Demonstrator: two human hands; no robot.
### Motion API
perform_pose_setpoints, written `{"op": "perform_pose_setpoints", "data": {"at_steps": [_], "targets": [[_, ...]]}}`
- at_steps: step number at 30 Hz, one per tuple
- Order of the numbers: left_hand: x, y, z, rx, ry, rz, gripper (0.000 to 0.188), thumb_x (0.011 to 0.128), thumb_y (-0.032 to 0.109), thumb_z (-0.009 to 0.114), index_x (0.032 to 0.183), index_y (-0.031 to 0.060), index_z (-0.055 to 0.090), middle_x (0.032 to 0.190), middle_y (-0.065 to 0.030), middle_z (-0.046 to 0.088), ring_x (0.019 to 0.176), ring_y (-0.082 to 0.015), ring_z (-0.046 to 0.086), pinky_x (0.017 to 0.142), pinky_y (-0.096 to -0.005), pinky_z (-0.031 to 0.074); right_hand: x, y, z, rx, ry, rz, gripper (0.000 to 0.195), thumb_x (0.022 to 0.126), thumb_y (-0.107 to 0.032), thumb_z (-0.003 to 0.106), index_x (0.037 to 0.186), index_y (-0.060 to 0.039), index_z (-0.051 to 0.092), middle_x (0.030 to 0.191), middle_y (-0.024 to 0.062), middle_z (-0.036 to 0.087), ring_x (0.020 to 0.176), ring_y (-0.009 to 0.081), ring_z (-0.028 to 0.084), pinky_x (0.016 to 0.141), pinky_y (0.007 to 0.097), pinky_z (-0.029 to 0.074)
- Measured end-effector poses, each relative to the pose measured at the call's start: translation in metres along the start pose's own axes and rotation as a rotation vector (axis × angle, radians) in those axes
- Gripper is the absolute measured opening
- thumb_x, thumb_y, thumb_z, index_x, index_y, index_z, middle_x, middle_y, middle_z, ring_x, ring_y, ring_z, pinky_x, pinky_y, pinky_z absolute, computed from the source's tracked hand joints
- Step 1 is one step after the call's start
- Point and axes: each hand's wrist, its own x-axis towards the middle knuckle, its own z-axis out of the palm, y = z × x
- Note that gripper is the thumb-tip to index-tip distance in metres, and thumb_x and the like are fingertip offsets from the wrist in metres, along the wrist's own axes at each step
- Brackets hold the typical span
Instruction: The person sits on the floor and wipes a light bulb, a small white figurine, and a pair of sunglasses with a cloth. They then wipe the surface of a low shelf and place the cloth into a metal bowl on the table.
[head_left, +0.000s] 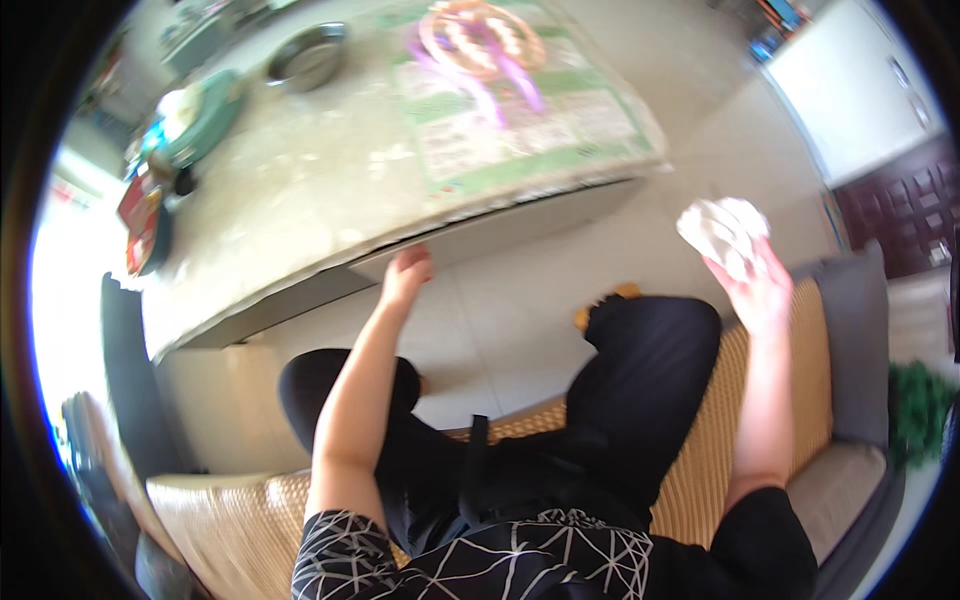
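In my right hand (754, 289), held out to the right above the sofa's edge, is a crumpled white cloth or tissue (724, 229). My left hand (409, 268) is at the near edge of the low table (300, 217), its fingers curled and partly hidden by blur, so whether it grips the edge cannot be told. On the table's far right part, a blurred round beige item with purple ribbon-like strips (484, 45) lies on a green and white printed mat or cover (517, 142).
A metal bowl (309, 56) stands at the table's far side. A green container (206, 120) and a red-rimmed one (144, 232) are at its left end. The sofa's woven mat (694, 427) is under me. A white cabinet (855, 82) and green plant (919, 412) are at right.
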Motion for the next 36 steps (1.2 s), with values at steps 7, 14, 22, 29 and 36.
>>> {"op": "perform_pose_setpoints", "data": {"at_steps": [7,14,22,29,36], "targets": [[-0.006,0.007,0.000,-0.231,-0.125,-0.008,0.083,0.077,-0.003,0.061,0.152,0.0033,0.027,0.159,-0.0101,0.027,0.148,-0.0194,0.022,0.100,-0.0349,0.043,-0.035,-0.002,0.050,-0.111,-0.054,-0.009,0.046,0.101,-0.029,0.047,0.139,-0.0042,0.045,0.136,0.0140,0.054,0.126,0.0299,0.053,0.097,0.0492,0.050],[-0.024,0.039,-0.014,-0.015,-0.226,-0.056,0.076,0.084,0.005,0.061,0.153,0.0084,0.028,0.158,-0.0087,0.029,0.142,-0.0211,0.034,0.099,-0.0350,0.045,-0.073,-0.005,0.078,-0.370,-0.131,-0.051,0.045,0.102,-0.025,0.046,0.141,-0.0016,0.045,0.135,0.0131,0.055,0.123,0.0245,0.055,0.099,0.0379,0.049],[-0.092,0.018,-0.015,0.624,-0.478,0.253,0.054,0.090,0.024,0.061,0.140,0.0068,0.048,0.124,-0.0115,0.064,0.110,-0.0267,0.062,0.092,-0.0358,0.050,-0.089,0.055,0.123,-1.016,-0.215,-0.225,0.038,0.105,-0.020,0.046,0.132,0.0043,0.053,0.131,0.0092,0.057,0.119,0.0154,0.053,0.101,0.0276,0.040],[-0.123,0.022,-0.014,1.376,-0.352,0.048,0.036,0.088,0.016,0.060,0.123,0.0094,0.064,0.124,-0.0112,0.065,0.113,-0.0289,0.063,0.088,-0.0454,0.049,-0.059,0.124,0.192,-1.111,-0.313,-0.429,0.032,0.103,-0.018,0.050,0.124,0.0057,0.058,0.111,0.0041,0.063,0.101,0.0086,0.055,0.090,0.0225,0.043],[-0.131,0.040,0.007,1.107,-0.268,0.351,0.031,0.088,0.019,0.056,0.112,0.0015,0.061,0.106,-0.0172,0.067,0.101,-0.0313,0.066,0.085,-0.0466,0.051,0.014,0.239,0.249,-1.142,-0.476,-0.225,0.025,0.097,-0.014,0.061,0.113,0.0061,0.064,0.101,0.0059,0.069,0.088,0.0090,0.061,0.082,0.0254,0.049]]}}
